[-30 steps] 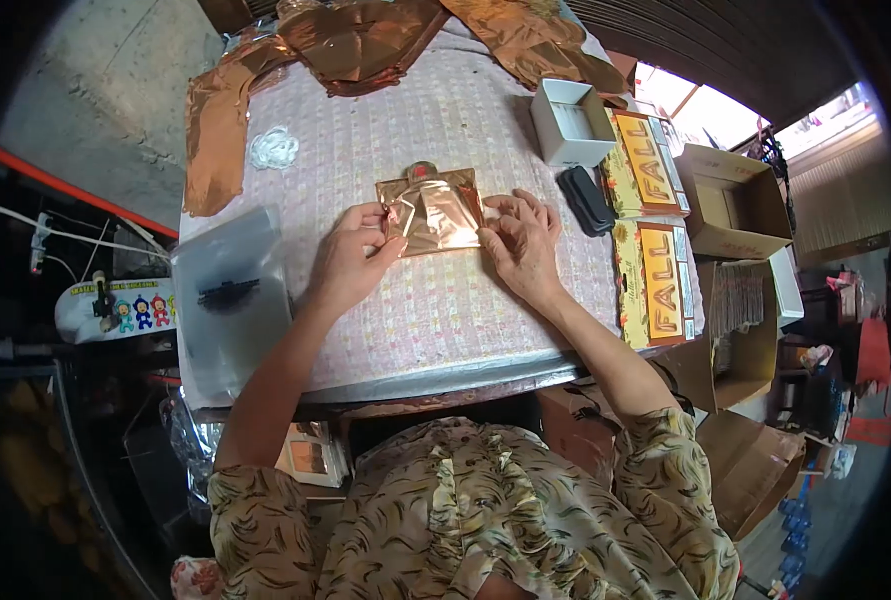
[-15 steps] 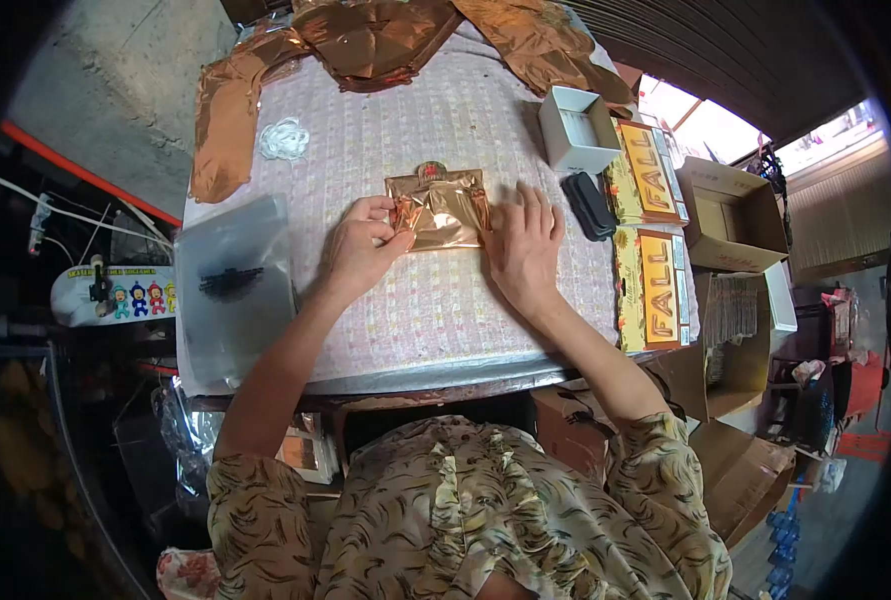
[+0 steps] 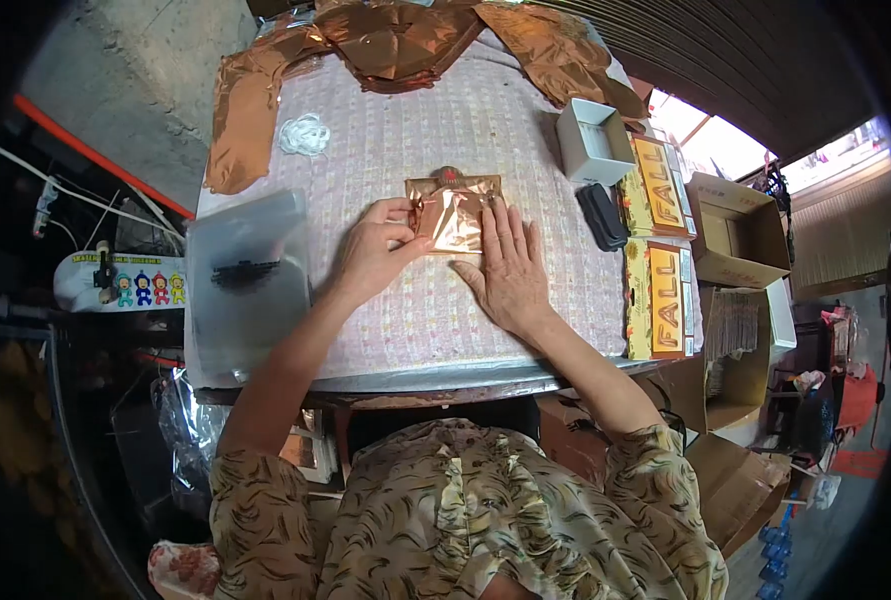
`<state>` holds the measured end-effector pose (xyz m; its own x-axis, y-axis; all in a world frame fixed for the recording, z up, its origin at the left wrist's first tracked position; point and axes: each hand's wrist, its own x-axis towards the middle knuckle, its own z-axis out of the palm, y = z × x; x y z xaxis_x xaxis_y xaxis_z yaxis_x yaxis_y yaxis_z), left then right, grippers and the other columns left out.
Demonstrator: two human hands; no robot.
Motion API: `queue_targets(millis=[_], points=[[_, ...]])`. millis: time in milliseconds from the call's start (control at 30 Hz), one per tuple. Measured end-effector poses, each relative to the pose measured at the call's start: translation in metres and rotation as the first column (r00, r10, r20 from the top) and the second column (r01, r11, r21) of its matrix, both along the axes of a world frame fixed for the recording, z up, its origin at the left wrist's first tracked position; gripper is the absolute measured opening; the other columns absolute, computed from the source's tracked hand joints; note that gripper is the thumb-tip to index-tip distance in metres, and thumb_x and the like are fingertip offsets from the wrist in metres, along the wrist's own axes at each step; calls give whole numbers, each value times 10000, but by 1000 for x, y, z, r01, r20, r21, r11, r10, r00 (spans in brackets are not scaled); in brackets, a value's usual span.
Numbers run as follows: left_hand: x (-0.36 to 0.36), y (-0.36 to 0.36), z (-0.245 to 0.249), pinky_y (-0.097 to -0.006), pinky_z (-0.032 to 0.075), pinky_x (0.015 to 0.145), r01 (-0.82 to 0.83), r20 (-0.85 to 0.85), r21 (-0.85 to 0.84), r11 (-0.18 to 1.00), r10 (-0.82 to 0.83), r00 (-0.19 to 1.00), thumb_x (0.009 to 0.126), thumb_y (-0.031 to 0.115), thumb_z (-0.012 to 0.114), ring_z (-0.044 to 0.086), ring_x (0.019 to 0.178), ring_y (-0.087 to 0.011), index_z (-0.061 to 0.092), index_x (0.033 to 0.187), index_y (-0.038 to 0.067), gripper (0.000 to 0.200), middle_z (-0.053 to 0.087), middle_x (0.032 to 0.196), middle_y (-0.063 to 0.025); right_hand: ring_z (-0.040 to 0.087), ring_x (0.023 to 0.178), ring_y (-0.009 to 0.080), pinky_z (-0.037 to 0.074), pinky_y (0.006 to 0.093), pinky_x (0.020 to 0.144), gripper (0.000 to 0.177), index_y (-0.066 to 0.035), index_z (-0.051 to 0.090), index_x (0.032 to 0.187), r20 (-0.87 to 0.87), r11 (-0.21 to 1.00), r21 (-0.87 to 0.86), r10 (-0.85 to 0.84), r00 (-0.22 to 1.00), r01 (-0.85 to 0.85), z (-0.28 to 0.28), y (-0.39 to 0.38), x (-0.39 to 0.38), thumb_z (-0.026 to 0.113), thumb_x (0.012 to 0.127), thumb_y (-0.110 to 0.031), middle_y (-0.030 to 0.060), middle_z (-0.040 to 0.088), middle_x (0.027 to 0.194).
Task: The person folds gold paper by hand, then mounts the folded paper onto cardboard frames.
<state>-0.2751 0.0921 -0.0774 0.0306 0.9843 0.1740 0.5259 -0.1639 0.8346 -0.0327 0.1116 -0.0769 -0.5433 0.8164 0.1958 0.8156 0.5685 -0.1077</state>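
Observation:
A folded packet of shiny copper foil [image 3: 455, 215] lies on the checked cloth in front of me, with a small round dark tab at its top edge. My left hand [image 3: 377, 245] pinches the packet's left edge between thumb and fingers. My right hand [image 3: 510, 270] lies flat with its fingers stretched out, the fingertips resting on the packet's right side and the thumb apart below it.
Copper foil sheets [image 3: 395, 45] line the far edge, near a white string bundle [image 3: 304, 135]. Clear plastic sleeves [image 3: 248, 290] lie left. At right are a white box [image 3: 593, 142], a black case [image 3: 602, 217], FALL packages [image 3: 659, 298] and a cardboard box [image 3: 737, 228].
My right hand has turned and flattened, its fingers now lying over the packet's right side. The whole view has shifted slightly, and my left hand still holds the left edge.

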Motion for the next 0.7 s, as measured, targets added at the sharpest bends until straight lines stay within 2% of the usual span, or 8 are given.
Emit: queue_targets(millis=[133,200,233,300,433,500,600,700], points=[[-5,-2,11,-403,483,1010,34,-52,59,998,-31,998,823,194,840,574,1209,-281,765,845,22,189,596,1349,-117,238,1538,394,157,553,1242,887,55,237,1585,-13,1000,3,9,1000,-9,-3,1,-1,454,1021,-596,239,235,1663],[-6,1,25,-435,441,1053,135,-211,120,983,-108,971,804,206,849,540,1261,-314,728,831,35,212,588,1387,-113,257,1529,390,167,546,1239,894,54,238,1585,-36,1000,4,13,999,-13,-2,1,0,460,1017,-599,241,249,1657],[-9,5,25,-435,441,1053,142,-213,121,982,-114,970,804,206,849,540,1261,-314,728,831,35,212,588,1387,-113,257,1529,390,167,546,1239,894,54,238,1585,-38,1000,5,6,999,-6,-2,1,1,460,1017,-599,241,249,1657],[-17,17,27,-465,382,1095,311,-331,185,932,-238,913,791,215,853,496,1316,-337,705,839,51,227,587,1408,-110,264,1526,385,175,543,1238,897,51,240,1586,-47,1000,5,3,999,-2,0,0,0,463,1013,-603,243,257,1651],[-18,34,28,-486,351,1094,391,-366,163,906,-312,877,810,314,841,489,1339,-317,681,806,52,308,605,1389,-152,256,1531,378,187,546,1236,894,47,246,1584,-60,1000,26,-3,998,4,1,-2,1,468,1010,-602,242,266,1646],[-18,39,33,-478,320,1105,454,-432,129,882,-361,826,812,315,824,481,1347,-327,713,1074,42,394,590,1393,-172,255,1532,377,186,548,1236,896,50,246,1582,-65,1000,22,-7,998,8,1,-1,2,469,1009,-602,241,265,1647],[-17,47,29,-472,308,1092,527,-495,120,841,-410,766,837,385,789,482,1349,-323,687,1183,26,509,588,1376,-206,242,1537,373,172,550,1241,901,58,241,1580,-60,1000,3,-12,998,12,1,-3,2,474,1008,-598,237,258,1650],[-18,50,27,-469,303,1083,532,-481,94,842,-429,765,851,407,772,484,1346,-325,679,1207,25,531,590,1363,-216,221,1545,368,160,549,1244,912,62,228,1583,-61,999,-31,-8,998,6,2,-3,2,481,1005,-596,235,252,1653]])
